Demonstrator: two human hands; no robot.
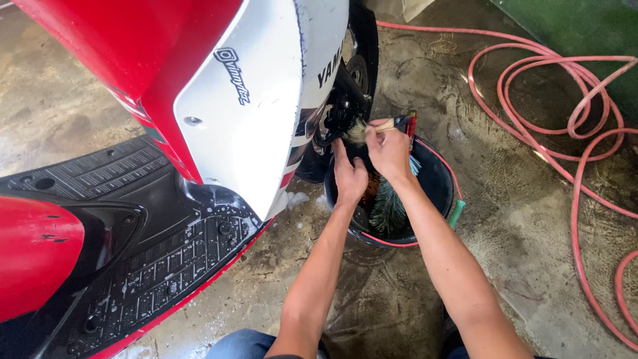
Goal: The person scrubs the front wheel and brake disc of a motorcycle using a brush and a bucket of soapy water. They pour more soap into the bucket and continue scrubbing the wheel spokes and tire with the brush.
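Fingers of the right hand [389, 149] are wrapped shut around the pale wooden handle of a small round detailing brush [372, 129], whose light bristles press into the dark front wheel hub [342, 110] of the red and white scooter [252, 100]. The left hand [349, 174] sits just below and beside it, fingers [340, 151] stretched up toward the wheel, touching or nearly touching the black tyre; whether they grip anything I cannot tell.

Directly beneath both hands stands a round black plastic bucket [435, 179] on the wet concrete floor [518, 213], with a bristly dark-green wheel brush [391, 207] standing in it and a green-handled tool [456, 213] hanging at its rim. A long pink rubber hose [571, 133] loops across the floor to the right. Soap suds lie on the scooter's black ribbed footboard [166, 266].

Judging by this, the step in hand is scrubbing the hub and brake parts with the small brush. A next move would call for working the bristles around the recesses with short strokes, the left hand steadying against the wheel, with the bucket close enough for a dip.
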